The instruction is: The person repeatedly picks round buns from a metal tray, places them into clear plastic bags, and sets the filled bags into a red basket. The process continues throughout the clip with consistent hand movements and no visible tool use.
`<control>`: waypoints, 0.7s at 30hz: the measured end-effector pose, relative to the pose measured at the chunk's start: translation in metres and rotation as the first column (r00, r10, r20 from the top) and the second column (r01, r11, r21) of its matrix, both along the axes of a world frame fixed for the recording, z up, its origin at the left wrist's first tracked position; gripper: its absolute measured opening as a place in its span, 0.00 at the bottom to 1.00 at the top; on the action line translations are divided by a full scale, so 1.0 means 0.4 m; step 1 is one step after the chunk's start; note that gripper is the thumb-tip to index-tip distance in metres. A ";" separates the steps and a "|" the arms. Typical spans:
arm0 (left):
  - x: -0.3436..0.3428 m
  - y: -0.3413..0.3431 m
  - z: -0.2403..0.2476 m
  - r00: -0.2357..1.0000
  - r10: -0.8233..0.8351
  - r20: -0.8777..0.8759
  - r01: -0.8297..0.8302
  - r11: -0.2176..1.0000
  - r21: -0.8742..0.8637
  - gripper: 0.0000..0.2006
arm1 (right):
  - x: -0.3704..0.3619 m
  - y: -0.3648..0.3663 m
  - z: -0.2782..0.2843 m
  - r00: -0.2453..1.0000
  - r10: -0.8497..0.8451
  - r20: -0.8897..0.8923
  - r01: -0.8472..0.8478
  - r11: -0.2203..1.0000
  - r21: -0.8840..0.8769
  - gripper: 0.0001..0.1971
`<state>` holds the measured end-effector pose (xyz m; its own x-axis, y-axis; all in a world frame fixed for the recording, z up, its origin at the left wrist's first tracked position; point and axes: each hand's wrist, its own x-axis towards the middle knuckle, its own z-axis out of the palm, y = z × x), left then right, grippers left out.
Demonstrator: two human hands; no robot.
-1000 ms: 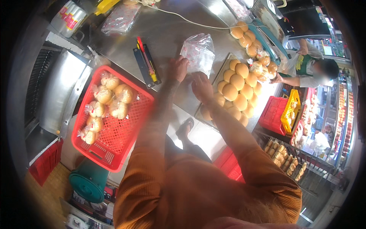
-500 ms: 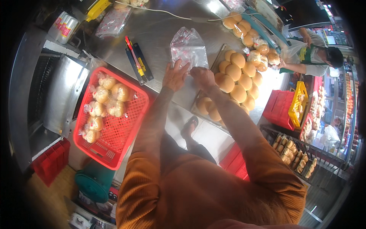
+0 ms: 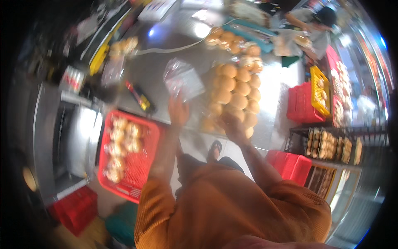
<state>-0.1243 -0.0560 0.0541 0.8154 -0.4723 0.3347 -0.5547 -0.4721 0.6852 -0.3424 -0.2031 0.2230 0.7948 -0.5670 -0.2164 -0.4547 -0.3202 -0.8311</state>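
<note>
A clear plastic bag with red print lies on the steel table in front of me. My left hand is at its near edge, fingertips overlapping it; blur hides whether they pinch the plastic. My right hand is over the near end of a tray of round golden buns, among the closest ones. Its fingers are smeared and partly lost against the buns, so a grip cannot be made out. Left of the bag lies a red, yellow and black knife-like tool.
A red basket with bagged buns stands at my left. Bagged buns lie beyond the tray, near a blue-green rack or tray. A white cord crosses the table. A co-worker handles a bag at far right, by red and yellow crates.
My right hand has left the bag and moved right to the near buns. My left hand stays at the bag's edge. The whole view has shifted, and the bag now appears turned.
</note>
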 end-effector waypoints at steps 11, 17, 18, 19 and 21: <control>-0.191 0.021 0.332 0.731 -0.435 -0.525 0.488 0.872 -0.044 0.13 | -0.082 0.011 0.055 0.934 -0.296 0.198 0.004 0.566 0.824 0.17; -0.149 -0.013 0.478 0.919 -0.364 -0.148 0.376 0.925 0.057 0.06 | -0.036 -0.072 0.037 0.885 0.297 0.358 -0.168 0.922 -0.350 0.22; -0.165 -0.014 0.496 0.808 -0.588 -0.019 0.589 0.808 0.033 0.16 | -0.031 -0.080 0.033 0.919 0.336 0.206 -0.123 0.741 -0.660 0.24; -0.172 -0.017 0.514 0.819 -0.573 -0.006 0.562 0.802 0.202 0.19 | -0.025 -0.085 0.032 0.947 0.230 0.226 -0.040 0.780 -0.624 0.25; -0.169 -0.026 0.536 0.761 -0.639 0.108 0.540 0.718 0.439 0.24 | -0.014 -0.086 0.037 0.996 0.013 0.090 0.038 0.842 -0.538 0.28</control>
